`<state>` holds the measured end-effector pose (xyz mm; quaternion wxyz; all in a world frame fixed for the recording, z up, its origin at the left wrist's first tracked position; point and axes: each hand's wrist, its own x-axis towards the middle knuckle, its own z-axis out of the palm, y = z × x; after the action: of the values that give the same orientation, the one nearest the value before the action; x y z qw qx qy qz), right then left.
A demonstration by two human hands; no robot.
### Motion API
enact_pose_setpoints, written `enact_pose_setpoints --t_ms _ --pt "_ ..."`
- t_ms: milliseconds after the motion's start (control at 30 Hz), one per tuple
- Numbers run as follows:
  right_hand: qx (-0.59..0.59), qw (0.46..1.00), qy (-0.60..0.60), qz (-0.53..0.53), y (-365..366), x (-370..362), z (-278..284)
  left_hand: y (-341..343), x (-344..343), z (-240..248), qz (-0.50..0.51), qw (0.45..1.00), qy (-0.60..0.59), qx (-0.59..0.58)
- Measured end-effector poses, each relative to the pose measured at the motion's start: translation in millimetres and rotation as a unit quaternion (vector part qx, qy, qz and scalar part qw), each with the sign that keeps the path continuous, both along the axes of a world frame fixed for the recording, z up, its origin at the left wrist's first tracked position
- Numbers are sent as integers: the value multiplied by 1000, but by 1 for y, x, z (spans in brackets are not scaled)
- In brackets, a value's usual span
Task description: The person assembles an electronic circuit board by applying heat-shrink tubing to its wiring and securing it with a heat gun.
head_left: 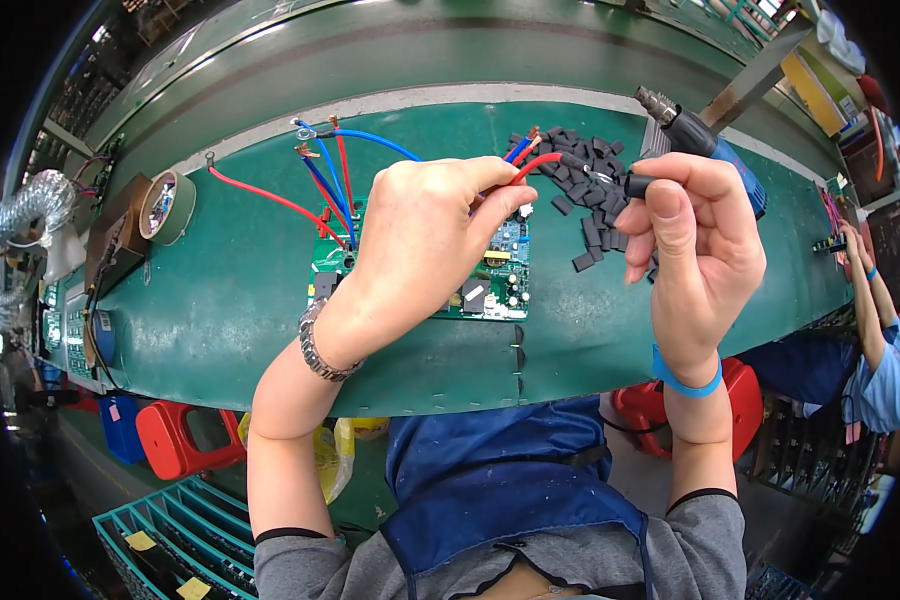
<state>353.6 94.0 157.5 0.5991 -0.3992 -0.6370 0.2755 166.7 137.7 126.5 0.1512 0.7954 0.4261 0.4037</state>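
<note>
My left hand (410, 240) pinches a red wire (542, 164) between thumb and forefinger. A metal terminal (598, 177) on the wire's end points toward my right hand (705, 250). That hand holds a short black sleeve (637, 186) between thumb and fingers, close to the terminal; whether the two touch I cannot tell. Under my left hand lies a green circuit board (510, 275), partly hidden by it. Several red and blue wires (340, 195) rise from the board, some with bare copper ends. Behind my hands is a heap of black sleeves (592, 205).
A heat gun (688, 130) lies at the far right of the green table (210, 290). A round tub (168, 207) of small parts stands at the left. Another person's hands (858, 250) hold wires at the right edge. Red stools (175, 440) stand below the table.
</note>
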Motion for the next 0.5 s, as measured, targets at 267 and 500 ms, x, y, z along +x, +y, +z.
enact_pose_setpoints --t_ms 267,500 --pt "278 924 -207 -162 12 -9 -4 0 2 -2 10 999 -1 36" --pt "219 918 -277 -179 8 -8 6 -6 4 -2 16 999 6 52"
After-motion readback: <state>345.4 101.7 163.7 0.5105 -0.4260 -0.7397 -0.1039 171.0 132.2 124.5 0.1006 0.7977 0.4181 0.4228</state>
